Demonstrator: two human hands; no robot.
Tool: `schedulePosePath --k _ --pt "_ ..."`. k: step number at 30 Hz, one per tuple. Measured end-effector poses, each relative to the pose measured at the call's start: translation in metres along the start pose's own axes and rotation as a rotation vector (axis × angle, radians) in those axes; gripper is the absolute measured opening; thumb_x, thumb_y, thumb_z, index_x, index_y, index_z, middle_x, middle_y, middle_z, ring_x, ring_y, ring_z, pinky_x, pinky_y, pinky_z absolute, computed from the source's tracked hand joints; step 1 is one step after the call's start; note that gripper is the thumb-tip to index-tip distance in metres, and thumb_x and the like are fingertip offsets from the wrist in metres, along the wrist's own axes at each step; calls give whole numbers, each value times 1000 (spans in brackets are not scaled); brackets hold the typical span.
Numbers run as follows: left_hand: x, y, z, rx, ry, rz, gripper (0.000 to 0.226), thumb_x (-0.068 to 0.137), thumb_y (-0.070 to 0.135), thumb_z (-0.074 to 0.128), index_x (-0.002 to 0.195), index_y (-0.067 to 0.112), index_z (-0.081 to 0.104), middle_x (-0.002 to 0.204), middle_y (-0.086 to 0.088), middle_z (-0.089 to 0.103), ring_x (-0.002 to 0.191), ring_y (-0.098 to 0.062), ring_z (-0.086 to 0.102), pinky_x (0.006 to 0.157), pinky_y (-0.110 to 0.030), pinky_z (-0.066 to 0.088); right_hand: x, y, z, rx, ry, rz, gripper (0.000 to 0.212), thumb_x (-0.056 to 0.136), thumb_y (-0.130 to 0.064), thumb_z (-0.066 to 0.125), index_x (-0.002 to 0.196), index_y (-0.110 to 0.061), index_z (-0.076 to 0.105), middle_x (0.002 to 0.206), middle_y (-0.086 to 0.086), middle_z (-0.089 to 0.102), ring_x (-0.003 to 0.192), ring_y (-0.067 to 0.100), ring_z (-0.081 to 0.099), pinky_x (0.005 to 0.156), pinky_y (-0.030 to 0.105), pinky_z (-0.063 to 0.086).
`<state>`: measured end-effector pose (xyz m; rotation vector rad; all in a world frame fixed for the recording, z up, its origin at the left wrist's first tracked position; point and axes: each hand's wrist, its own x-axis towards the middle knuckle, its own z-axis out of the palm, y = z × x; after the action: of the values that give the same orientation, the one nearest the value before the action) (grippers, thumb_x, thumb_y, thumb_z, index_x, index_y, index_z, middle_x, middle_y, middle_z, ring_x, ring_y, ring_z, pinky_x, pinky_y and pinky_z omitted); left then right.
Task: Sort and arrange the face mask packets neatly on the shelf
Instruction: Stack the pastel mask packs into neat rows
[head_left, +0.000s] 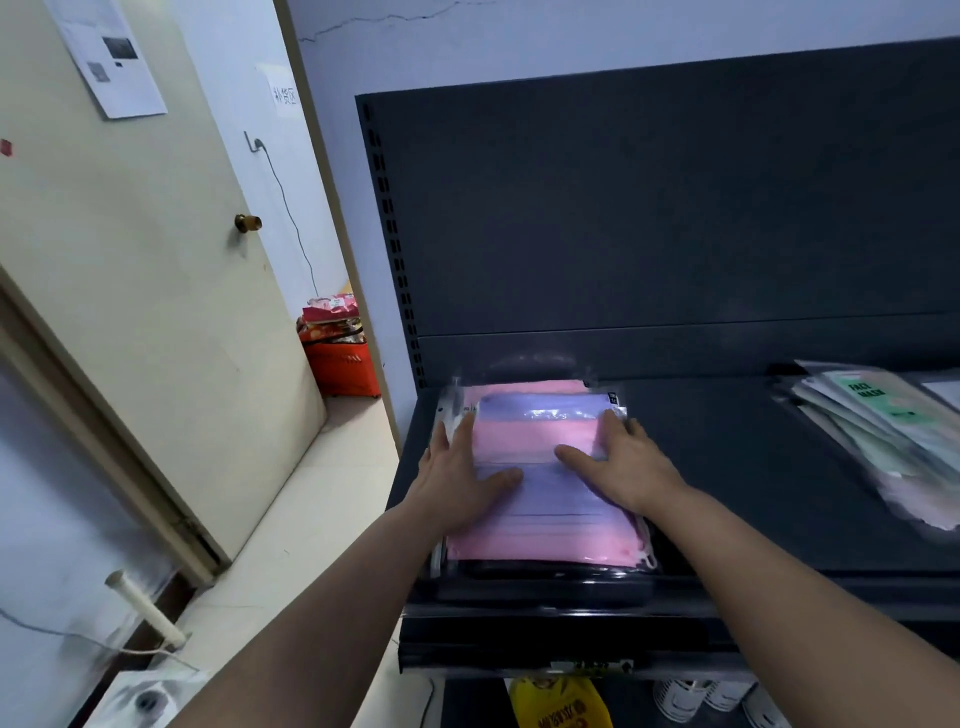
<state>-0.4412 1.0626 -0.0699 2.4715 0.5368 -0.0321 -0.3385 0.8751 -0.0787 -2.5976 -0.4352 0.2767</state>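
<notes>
Packets of pink and purple masks sit stacked at the shelf's left end, both palms on top. Left hand lies flat along the left edge, fingers spread — right hand mirrors it, open and pressing down. Best move, I'd say: squeeze both sides inward evenly and square the pile. Off right, a looser fan of green packets waits.
</notes>
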Motion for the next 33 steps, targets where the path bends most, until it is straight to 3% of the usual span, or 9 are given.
schedulePosePath --k 2,6,10,14,17,20,24,28,33 --pt "4 -5 -1 0 19 -23 101 78 67 59 152 29 3 162 -6 -2 145 -36 16 116 -49 23 2 -6 6 -11 16 -48 84 75 -74 49 129 -13 34 135 18 40 123 35 42 95 41 42" --pt "10 -12 -6 10 78 -65 108 72 68 65 152 24 7 160 -5 9 143 -33 22 115 -46 27 3 -10 14 -66 30 -93 92 74 -75 49 140 -15 28 142 18 36 129 34 36 101 39 39" --pt "14 -5 -4 82 22 -116 110 71 67 66 151 21 8 157 -8 18 142 -35 24 114 -47 28 7 -11 7 -58 -19 -87 83 75 -69 55 134 -17 30 142 15 33 125 34 42 95 39 42" --pt "15 3 0 133 20 -111 111 70 66 65 152 26 1 161 -7 7 147 -37 7 117 -55 16 9 -8 3 -53 -77 -98 80 76 -62 60 136 -21 27 151 14 20 133 32 36 100 38 40" --pt "14 8 -2 243 13 -47 99 77 63 59 151 30 3 161 -5 0 148 -34 -2 117 -58 9 7 -11 2 -90 -78 -102 89 80 -61 55 148 -24 12 159 11 -1 146 31 12 113 44 27" --pt "16 15 -7 289 105 64 72 88 51 52 148 26 23 160 -7 12 147 -31 8 118 -53 14 0 -16 -2 -231 47 -221 68 93 -52 41 150 -26 13 161 5 -4 148 26 -3 118 46 10" --pt "19 22 -5 477 188 304 39 96 31 43 133 22 51 142 -6 45 134 -28 36 111 -47 31 -12 -16 -6 -404 191 -355 48 100 -38 32 145 -23 31 159 2 15 148 22 4 117 47 9" --pt "22 34 7 577 181 393 36 96 27 43 131 24 52 141 -3 45 135 -25 34 111 -51 27 -30 -4 -11 -443 194 -329 42 100 -36 33 140 -24 39 156 0 23 148 20 8 117 45 9" --pt "26 71 27 493 148 463 38 96 33 46 133 24 52 140 -3 47 133 -23 37 108 -43 30 -46 40 -41 -489 214 -164 50 99 -41 34 146 -22 31 159 0 17 148 18 4 118 43 8"
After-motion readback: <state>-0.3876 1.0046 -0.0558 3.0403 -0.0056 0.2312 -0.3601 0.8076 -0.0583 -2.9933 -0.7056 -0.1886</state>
